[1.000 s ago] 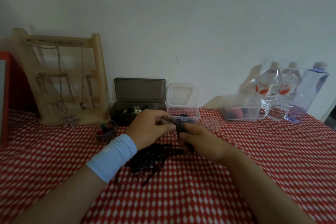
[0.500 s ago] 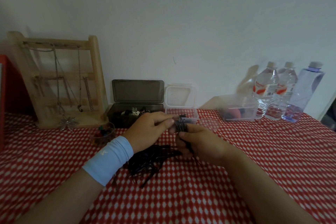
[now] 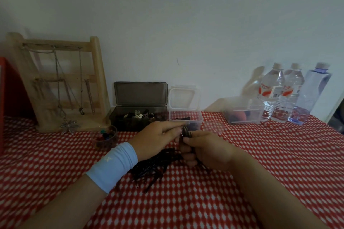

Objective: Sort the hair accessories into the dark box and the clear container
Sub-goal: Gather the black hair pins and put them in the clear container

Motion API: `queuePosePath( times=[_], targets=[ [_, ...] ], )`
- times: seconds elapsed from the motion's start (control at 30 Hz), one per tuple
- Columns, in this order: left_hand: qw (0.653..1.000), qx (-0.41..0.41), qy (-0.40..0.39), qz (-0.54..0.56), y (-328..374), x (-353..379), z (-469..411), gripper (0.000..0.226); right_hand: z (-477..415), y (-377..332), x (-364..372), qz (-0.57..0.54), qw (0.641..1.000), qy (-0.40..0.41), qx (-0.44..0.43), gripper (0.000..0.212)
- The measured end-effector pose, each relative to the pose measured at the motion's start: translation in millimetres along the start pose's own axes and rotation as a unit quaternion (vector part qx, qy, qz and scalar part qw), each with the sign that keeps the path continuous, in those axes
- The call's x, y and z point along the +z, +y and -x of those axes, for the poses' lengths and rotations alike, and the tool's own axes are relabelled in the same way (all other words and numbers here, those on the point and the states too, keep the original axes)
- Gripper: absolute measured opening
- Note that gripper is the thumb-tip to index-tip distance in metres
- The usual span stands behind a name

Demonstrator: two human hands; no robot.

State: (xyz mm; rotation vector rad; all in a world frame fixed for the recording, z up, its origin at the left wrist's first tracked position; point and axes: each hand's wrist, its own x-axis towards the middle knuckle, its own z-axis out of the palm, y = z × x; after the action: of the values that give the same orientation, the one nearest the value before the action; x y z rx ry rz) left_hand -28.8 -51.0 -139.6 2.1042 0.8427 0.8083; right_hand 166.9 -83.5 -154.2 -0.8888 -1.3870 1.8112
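Observation:
A pile of black hairpins lies on the red-and-white checked cloth, partly under my hands. My right hand is closed around a small bunch of black pins that sticks up from its fist. My left hand, with a light blue wristband, pinches at the top of that bunch. Just behind them stand the dark box, lid up and holding several small clips, and the clear container, lid up with a few black pins inside.
A wooden jewellery rack with necklaces stands at the back left, a small cup of coloured bits in front of it. A second clear tub and three water bottles stand at the back right.
Both hands have stayed together over the pile, shifting slightly as my left fingers work at the bunch held in my right hand.

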Motion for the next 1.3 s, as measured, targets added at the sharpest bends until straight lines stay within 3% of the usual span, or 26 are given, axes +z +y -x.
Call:
queuePosePath(
  times=[0.1, 0.23, 0.43, 0.57, 0.77, 1.0, 1.13, 1.23, 1.3],
  targets=[
    [0.999, -0.003, 0.026, 0.029, 0.5, 14.4, -1.6, 0.043, -0.4, -0.4, 4.7, 0.015, 1.0, 0.02, -0.009, 0.018],
    [0.996, 0.011, 0.08, 0.04, 1.5, 22.5, -5.3, 0.023, -2.9, -0.4, 10.1, 0.002, 1.0, -0.009, -0.007, 0.015],
    [0.997, -0.004, 0.062, 0.056, 0.6, 15.4, -5.1, 0.029, -6.4, 6.0, 3.7, 0.01, 1.0, -0.02, -0.019, 0.013],
    [0.987, 0.037, 0.112, 0.105, 2.8, 14.9, 0.4, 0.033, -8.5, 4.8, -1.4, 0.0, 0.999, 0.006, -0.043, 0.015],
    [0.997, 0.058, 0.059, -0.007, 0.7, 10.5, 4.8, 0.036, -4.9, 5.5, -6.7, 0.088, 0.994, 0.035, -0.051, 0.02],
    [0.998, 0.039, -0.055, 0.014, 0.7, 13.0, 4.4, 0.039, 0.3, 1.5, -2.2, 0.1, 0.994, -0.017, -0.027, 0.019],
    [0.996, 0.013, -0.017, 0.085, 1.1, 15.5, 2.1, 0.046, 1.7, -2.8, 0.0, 0.004, 0.998, -0.002, -0.056, 0.019],
    [0.999, 0.014, -0.012, 0.04, 0.3, 11.8, 2.1, 0.036, 2.6, -4.1, 1.9, 0.015, 0.999, 0.01, -0.05, 0.025],
    [0.996, -0.006, 0.019, 0.086, 3.3, 11.6, 1.4, 0.034, 2.6, -5.7, 5.2, 0.01, 0.998, 0.023, -0.05, 0.024]
  ],
)
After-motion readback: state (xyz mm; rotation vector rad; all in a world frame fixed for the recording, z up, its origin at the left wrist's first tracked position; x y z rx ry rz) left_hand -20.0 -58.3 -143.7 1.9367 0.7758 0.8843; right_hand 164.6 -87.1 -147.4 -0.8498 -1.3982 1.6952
